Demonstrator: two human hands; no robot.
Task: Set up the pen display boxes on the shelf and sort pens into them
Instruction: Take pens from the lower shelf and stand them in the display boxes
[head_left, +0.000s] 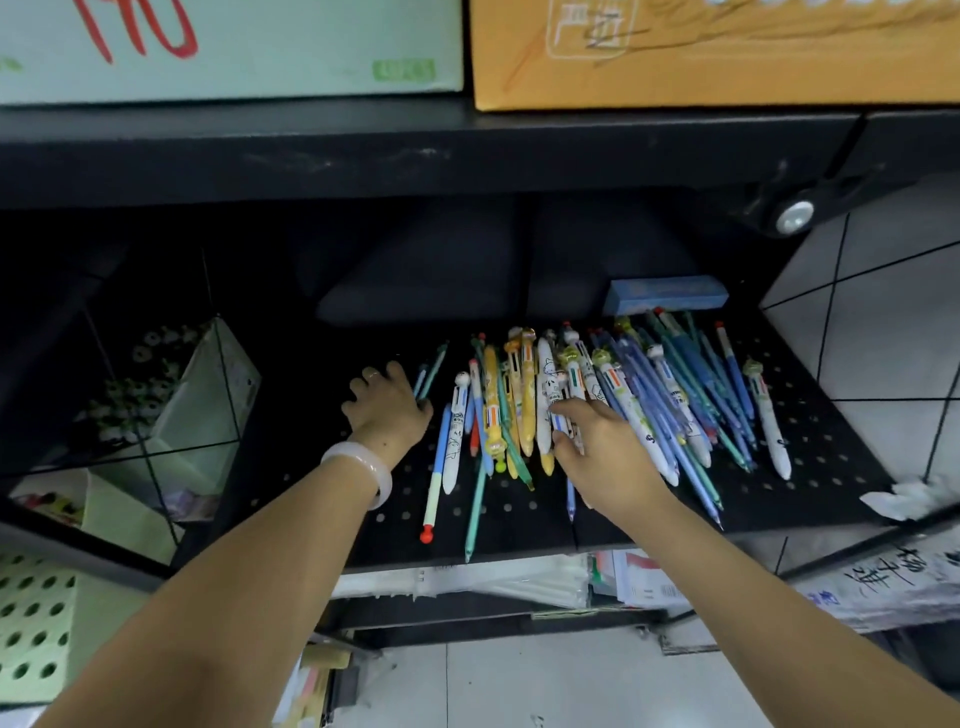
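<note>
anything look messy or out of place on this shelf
Yes: the pens lie in a loose, crisscrossed pile on the black perforated shelf, unsorted. A crumpled white scrap sits at its right front edge.
</note>
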